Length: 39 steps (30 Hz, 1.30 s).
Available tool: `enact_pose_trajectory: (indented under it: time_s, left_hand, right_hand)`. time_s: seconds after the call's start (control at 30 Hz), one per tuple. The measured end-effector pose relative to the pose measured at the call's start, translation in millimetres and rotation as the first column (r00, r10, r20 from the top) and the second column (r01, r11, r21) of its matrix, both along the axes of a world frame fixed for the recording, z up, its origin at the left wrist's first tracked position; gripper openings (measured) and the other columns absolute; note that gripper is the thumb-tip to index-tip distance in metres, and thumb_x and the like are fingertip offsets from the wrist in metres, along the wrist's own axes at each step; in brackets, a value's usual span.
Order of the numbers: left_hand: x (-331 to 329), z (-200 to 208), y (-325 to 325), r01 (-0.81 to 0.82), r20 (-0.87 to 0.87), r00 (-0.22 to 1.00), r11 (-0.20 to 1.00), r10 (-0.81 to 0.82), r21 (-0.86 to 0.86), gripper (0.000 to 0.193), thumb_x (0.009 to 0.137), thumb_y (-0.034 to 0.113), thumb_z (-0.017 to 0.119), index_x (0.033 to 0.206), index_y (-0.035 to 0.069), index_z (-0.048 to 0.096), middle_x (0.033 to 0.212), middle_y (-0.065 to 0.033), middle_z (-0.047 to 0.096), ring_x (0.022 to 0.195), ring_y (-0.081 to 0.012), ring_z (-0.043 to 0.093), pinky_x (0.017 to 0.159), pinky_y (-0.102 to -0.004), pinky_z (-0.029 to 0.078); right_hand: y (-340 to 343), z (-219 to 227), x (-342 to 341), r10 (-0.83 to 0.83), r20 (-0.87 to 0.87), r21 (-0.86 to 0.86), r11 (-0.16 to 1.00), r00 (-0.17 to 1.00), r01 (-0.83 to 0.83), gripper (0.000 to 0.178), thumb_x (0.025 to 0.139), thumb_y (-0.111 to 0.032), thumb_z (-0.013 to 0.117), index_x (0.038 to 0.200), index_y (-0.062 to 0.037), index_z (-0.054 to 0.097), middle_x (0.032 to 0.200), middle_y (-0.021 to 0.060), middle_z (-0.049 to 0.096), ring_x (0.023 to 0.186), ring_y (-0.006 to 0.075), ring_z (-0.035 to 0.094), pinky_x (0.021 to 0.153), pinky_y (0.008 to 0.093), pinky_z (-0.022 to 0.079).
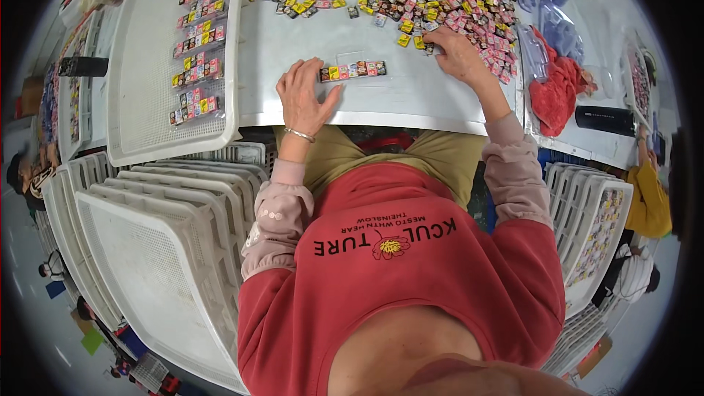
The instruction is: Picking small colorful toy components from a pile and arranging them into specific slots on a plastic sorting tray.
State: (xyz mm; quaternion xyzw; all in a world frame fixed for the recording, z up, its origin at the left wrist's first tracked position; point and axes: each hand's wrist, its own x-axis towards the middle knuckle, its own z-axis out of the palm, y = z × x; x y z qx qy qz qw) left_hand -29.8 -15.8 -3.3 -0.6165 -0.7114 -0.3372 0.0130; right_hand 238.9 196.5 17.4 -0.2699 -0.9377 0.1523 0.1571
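Note:
A short row of small printed blocks (353,71), black, yellow, pink and red, lies in a clear plastic case (350,56) on the white tabletop. My left hand (299,95), with a bracelet at its wrist, rests at the case's left end. Its fingers are stretched and the thumb stands apart, beside the near edge. Farther right, my right hand (460,56) reaches to the near edge of a large loose pile of blocks (447,0). The fingertips are bent together at a few blocks there; what lies between them is hidden.
Left of the work surface, a white mesh tray (139,103) holds several filled cases (196,70). Stacked white trays (154,257) stand below it. At right are a red cloth (555,92), a black cylindrical object (605,120) and clear plastic pieces (561,26). Other people are at both sides.

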Motion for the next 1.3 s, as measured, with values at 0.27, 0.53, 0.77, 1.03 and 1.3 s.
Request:
enact_pose_trajectory:
  time_s: [0.27,0.53,0.77,1.03,1.3]
  left_hand:
    - [-0.2,0.3,-0.9,-0.016,-0.042,0.999,1.0,0.016,0.001,0.053,0.074,0.034,0.074,0.118,0.008,0.058,0.12,-0.0068,0.059,0.12,-0.0275,0.049,0.1,-0.0401,0.031]
    - [-3.2,-2.2,-0.9,-0.012,0.062,0.998,0.999,0.009,0.047,0.056,0.071,0.035,0.075,0.115,0.007,0.058,0.117,-0.0097,0.059,0.119,-0.0288,0.048,0.101,-0.0428,0.03]
    - [-6.0,-8.7,-3.6,-0.015,0.104,0.995,0.999,0.009,0.052,0.053,0.068,0.036,0.077,0.11,0.009,0.059,0.112,-0.009,0.058,0.116,-0.0273,0.049,0.1,-0.0433,0.03]
    - [-0.2,6.1,-4.9,0.023,0.036,0.999,1.0,-0.023,-0.004,0.039,0.068,0.033,0.075,0.102,0.015,0.069,0.1,-0.0038,0.055,0.109,-0.0237,0.049,0.097,-0.0441,0.03]
    - [-2.5,0.1,-5.8,0.025,0.007,1.0,1.0,-0.025,-0.008,0.037,0.07,0.033,0.074,0.103,0.017,0.069,0.116,-0.0014,0.059,0.117,-0.0281,0.046,0.101,-0.0456,0.028]
  right_hand:
    - [-9.1,1.6,-3.8,-0.069,0.023,-0.161,0.984,0.997,0.072,0.017,0.072,-0.003,0.066,0.087,0.0,0.06,0.084,0.0112,0.061,0.069,0.0214,0.06,0.063,0.0327,0.049]
    - [-35.6,8.1,-29.7,-0.326,-0.254,-0.568,0.812,0.911,0.132,0.022,0.074,-0.008,0.071,0.092,0.0001,0.061,0.077,0.0052,0.063,0.064,0.0087,0.06,0.06,0.0236,0.051]
    - [-66.1,24.8,-117.7,-0.068,-0.327,-0.576,0.805,0.943,-0.141,0.018,0.076,-0.011,0.067,0.092,-0.001,0.063,0.073,0.0082,0.064,0.064,0.0135,0.062,0.06,0.0264,0.051]
    - [-68.0,1.8,-134.3,0.093,-0.152,-0.164,0.979,0.984,-0.118,0.014,0.077,-0.011,0.064,0.087,-0.0002,0.065,0.076,0.015,0.062,0.068,0.0311,0.062,0.061,0.0388,0.049]
    - [-83.9,-1.2,-138.4,0.041,-0.021,-0.062,0.997,0.999,-0.042,0.009,0.082,-0.014,0.064,0.087,-0.0064,0.067,0.084,0.0094,0.062,0.076,0.0324,0.062,0.064,0.0417,0.05]
